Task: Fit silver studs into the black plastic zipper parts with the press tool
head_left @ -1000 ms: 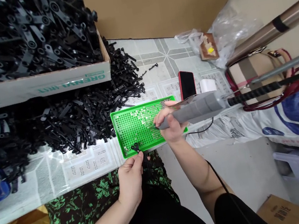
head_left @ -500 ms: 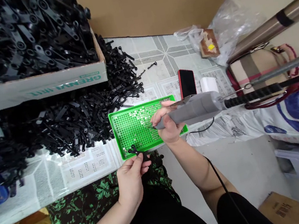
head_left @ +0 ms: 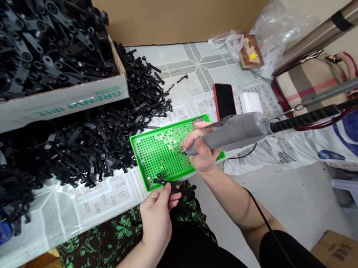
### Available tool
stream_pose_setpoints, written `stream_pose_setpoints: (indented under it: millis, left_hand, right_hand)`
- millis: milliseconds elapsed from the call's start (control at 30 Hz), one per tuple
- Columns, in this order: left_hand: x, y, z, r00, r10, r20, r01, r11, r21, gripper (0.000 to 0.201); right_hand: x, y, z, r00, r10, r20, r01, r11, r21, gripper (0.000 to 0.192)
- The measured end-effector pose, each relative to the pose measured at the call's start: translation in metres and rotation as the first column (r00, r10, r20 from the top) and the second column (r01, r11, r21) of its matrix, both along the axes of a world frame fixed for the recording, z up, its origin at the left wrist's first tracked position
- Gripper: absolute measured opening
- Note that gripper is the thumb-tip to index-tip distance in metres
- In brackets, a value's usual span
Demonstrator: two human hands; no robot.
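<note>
While the right hand [head_left: 199,151] wraps its fingers around a grey power screwdriver [head_left: 233,131], forearm slanting up from five o'clock, the tool lies almost level with its tip down on the green perforated tray [head_left: 155,156]. Left hand [head_left: 156,215] reaches up from seven o'clock, thumb and fingertips pinching a small black plastic part [head_left: 163,181] at the tray's near edge. At ten o'clock of the tray sprawls a loose pile of black parts [head_left: 91,142]; a red phone [head_left: 224,99] stands at one o'clock.
</note>
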State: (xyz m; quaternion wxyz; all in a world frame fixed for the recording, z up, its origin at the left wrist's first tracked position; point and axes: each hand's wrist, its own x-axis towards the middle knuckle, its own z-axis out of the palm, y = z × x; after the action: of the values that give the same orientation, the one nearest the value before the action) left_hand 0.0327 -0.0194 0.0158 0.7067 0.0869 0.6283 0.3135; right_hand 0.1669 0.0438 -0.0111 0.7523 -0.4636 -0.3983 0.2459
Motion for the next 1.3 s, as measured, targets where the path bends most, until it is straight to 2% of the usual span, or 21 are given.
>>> stream_pose_setpoints:
  millis: [67,267,400,533,633,833,1067,1300]
  left_hand:
    - [0.0,0.0,0.0,1.0,-0.015,-0.019,0.015,1.0,0.015,0.029]
    - [-0.001,-0.002,-0.004,0.993,-0.068,-0.102,0.077,0.993,0.089,0.031]
    - [-0.001,-0.004,-0.007,0.992,-0.064,-0.105,0.075,0.992,0.103,0.03]
    - [0.0,-0.005,-0.008,0.99,-0.08,-0.113,0.093,0.99,0.109,0.028]
    - [0.0,-0.006,-0.008,0.989,-0.089,-0.117,0.102,0.989,0.11,0.028]
    - [0.0,-0.006,-0.009,0.991,-0.086,-0.101,0.097,0.99,0.105,0.028]
    - [-0.001,-0.005,-0.009,0.993,-0.079,-0.088,0.088,0.99,0.112,0.027]
    - [0.0,-0.004,-0.008,0.995,-0.07,-0.076,0.077,0.992,0.101,0.026]
  right_hand:
    - [0.0,0.0,-0.001,1.0,-0.005,-0.002,0.005,1.0,-0.027,0.036]
    - [0.003,-0.001,-0.001,0.995,0.093,0.023,-0.092,0.995,-0.033,0.038]
    - [0.002,-0.006,0.015,0.997,0.082,-0.004,-0.082,0.993,0.081,0.027]
    - [-0.007,-0.023,0.038,0.96,0.253,-0.122,-0.244,0.966,0.083,0.025]
    - [-0.017,-0.034,0.045,0.917,0.344,-0.202,-0.345,0.938,0.031,0.028]
    - [-0.025,-0.04,0.041,0.925,0.337,-0.175,-0.348,0.937,-0.039,0.032]
    - [-0.027,-0.041,0.039,0.924,0.358,-0.136,-0.361,0.932,0.003,0.03]
    - [-0.027,-0.047,0.038,0.914,0.379,-0.143,-0.384,0.923,-0.01,0.033]
